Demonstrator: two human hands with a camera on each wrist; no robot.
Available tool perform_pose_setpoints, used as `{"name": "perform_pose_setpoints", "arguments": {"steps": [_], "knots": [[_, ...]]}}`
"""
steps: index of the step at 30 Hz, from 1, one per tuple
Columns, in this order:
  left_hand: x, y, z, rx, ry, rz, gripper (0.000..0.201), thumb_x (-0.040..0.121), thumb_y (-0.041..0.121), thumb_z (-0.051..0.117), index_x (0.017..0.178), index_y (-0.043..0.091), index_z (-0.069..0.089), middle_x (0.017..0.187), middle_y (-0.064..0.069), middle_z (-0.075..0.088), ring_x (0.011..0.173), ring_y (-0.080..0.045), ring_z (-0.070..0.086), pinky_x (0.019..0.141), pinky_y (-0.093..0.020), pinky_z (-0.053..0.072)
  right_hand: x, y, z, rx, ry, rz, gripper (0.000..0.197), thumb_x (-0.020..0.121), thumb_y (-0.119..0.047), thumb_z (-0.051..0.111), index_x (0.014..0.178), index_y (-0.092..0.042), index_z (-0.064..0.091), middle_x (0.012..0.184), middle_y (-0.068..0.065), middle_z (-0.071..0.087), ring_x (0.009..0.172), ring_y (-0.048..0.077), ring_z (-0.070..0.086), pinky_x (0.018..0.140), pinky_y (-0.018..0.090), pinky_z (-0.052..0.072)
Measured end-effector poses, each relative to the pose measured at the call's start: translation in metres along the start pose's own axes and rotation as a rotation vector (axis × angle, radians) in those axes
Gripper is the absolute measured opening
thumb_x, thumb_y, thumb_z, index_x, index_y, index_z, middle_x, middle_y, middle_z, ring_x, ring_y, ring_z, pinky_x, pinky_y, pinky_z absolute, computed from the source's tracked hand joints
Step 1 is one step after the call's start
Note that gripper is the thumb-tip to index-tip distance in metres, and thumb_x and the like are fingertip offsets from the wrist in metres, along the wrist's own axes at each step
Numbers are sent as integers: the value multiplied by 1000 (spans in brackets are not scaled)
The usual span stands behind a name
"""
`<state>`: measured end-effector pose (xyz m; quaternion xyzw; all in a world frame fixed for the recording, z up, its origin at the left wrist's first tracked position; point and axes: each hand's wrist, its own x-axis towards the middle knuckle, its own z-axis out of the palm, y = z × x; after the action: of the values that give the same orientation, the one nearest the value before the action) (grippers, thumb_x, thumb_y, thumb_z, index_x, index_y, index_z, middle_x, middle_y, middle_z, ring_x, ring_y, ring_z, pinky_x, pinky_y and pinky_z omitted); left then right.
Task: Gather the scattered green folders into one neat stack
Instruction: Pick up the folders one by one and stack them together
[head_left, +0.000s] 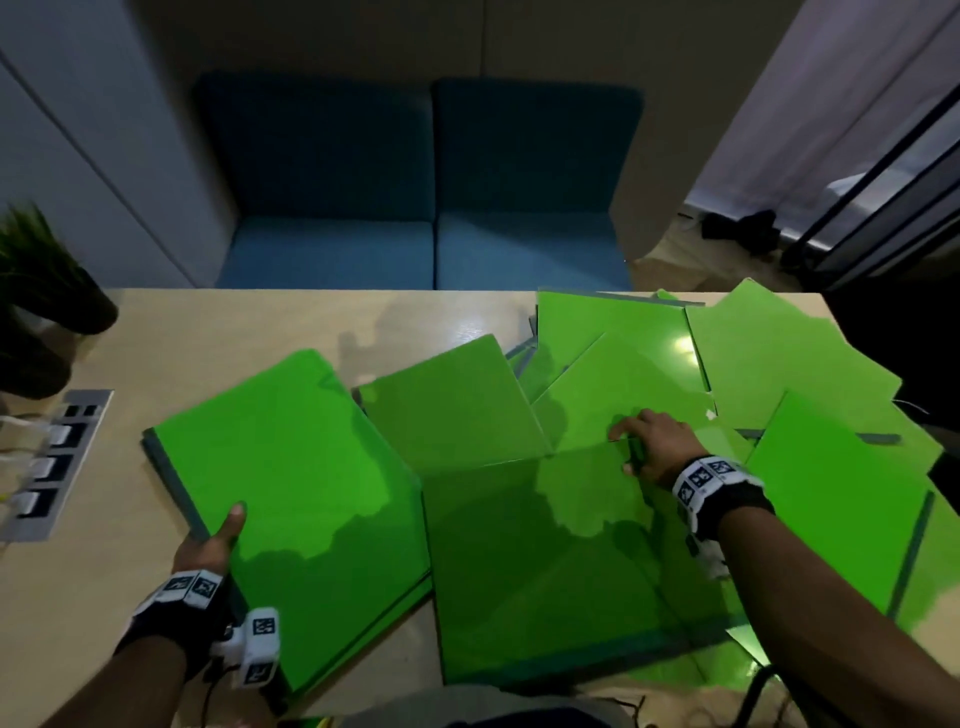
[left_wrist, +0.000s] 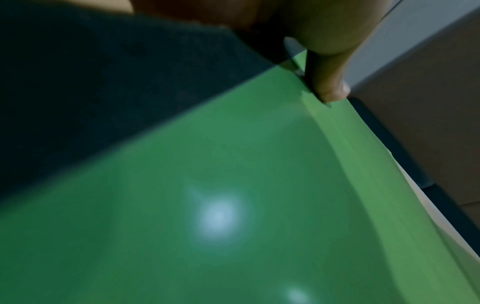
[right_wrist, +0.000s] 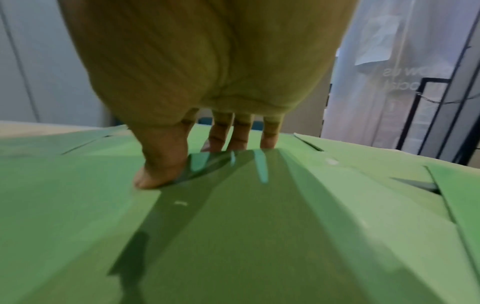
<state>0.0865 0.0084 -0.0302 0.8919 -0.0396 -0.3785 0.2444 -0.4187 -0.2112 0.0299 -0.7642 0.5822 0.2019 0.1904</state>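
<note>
Several green folders lie scattered over the right half of the wooden table (head_left: 208, 332). My left hand (head_left: 213, 540) grips the near left edge of a tilted folder stack (head_left: 291, 467), thumb on top; in the left wrist view the thumb (left_wrist: 330, 82) presses on the green cover (left_wrist: 233, 185). My right hand (head_left: 649, 441) pinches the far edge of the near centre folder (head_left: 545, 561). In the right wrist view the thumb (right_wrist: 161, 168) lies on top of that folder (right_wrist: 233, 226), whose edge lifts, and the fingers (right_wrist: 233, 133) curl behind it. More folders (head_left: 779, 353) overlap at the far right.
A grey power socket panel (head_left: 52, 467) is set into the table at the left, and a dark potted plant (head_left: 41, 291) stands at the far left corner. A blue sofa (head_left: 415, 208) sits beyond the table. Black railings (head_left: 883, 197) stand at the right.
</note>
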Motion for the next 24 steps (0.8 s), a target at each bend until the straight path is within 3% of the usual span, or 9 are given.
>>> {"name": "perform_pose_setpoints", "arguments": {"steps": [3,6,11,13,17,22,24], "knots": [[-2,0,-1,10,-6,-1,89,84,59,58,139,-8,39,143,-32,41,123,-50,45,102,-54,39,-2,-11,9,-44,17,-64,73,71,-52,76,134,-35,43,141,-2,40,136,25,34,118,47,21],[0,-4,-1,35,-17,-29,95,80,65,58,140,-6,39,145,-30,39,124,-50,44,102,-56,39,1,-26,8,-128,-21,-106,84,62,-55,81,132,-31,41,140,-3,43,134,24,36,118,44,18],[-6,-4,-4,26,-39,-41,94,79,64,60,139,-6,40,143,-30,41,122,-50,46,101,-54,40,15,-45,-5,-238,-58,-126,84,62,-58,80,133,-26,48,132,0,48,128,23,41,112,41,30],[-5,-4,-6,26,-70,-43,94,78,64,61,138,-6,42,142,-30,43,121,-49,48,100,-53,41,19,-53,-13,-261,-95,-135,86,64,-56,80,137,-21,48,133,2,49,126,24,47,107,40,40],[-9,0,-12,30,-132,-10,81,84,52,62,133,-10,46,135,-34,49,114,-48,52,95,-49,43,25,-65,-27,-281,-141,-163,87,68,-53,80,141,-23,44,124,1,64,117,25,59,99,39,48],[-7,-6,-12,18,-124,8,69,85,44,66,122,-12,52,122,-34,57,96,-43,57,85,-47,45,27,-75,-55,-248,-142,-222,73,68,-46,83,132,-29,51,121,-1,66,116,25,60,99,38,46],[-8,-5,-11,6,-112,18,64,86,39,67,120,-14,52,122,-34,56,93,-39,54,84,-45,42,27,-78,-52,-308,-184,-226,79,68,-46,83,136,-32,46,121,-1,66,118,27,56,100,40,45]]}}
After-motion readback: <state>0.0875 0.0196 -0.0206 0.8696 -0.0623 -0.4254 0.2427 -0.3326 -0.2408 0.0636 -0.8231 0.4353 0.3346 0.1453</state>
